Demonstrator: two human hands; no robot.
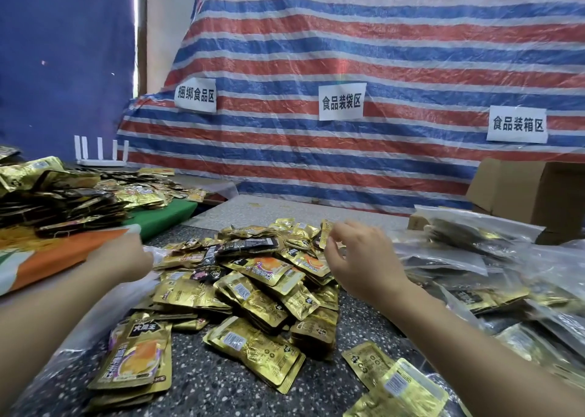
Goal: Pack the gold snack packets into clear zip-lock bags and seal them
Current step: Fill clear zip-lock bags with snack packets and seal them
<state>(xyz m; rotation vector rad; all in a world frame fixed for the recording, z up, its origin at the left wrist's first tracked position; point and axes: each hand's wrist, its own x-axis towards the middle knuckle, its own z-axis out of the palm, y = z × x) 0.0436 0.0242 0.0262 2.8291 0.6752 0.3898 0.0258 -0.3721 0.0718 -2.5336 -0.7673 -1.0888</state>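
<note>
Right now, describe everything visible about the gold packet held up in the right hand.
The small gold foil snack packet stands nearly upright on edge, so only a narrow shiny strip of it shows, its print unreadable. The right hand pinches it between thumb and fingers, lifted above the far side of the loose heap of gold snack packets on the dark speckled table. It looks flat and sealed; nothing but the hand touches it.

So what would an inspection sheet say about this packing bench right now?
Surface: dark speckled table, partly bare.
Job's things: heap of gold packets in the middle; filled zip-lock bags stacked at right; an open clear bag at left.
Clutter: more packets piled on a green board; cardboard box.
Hands: left hand grips the bag's mouth; right hand pinches one packet.
Cables: nothing seen.
Surroundings: striped tarp with three paper signs; white router.
</note>
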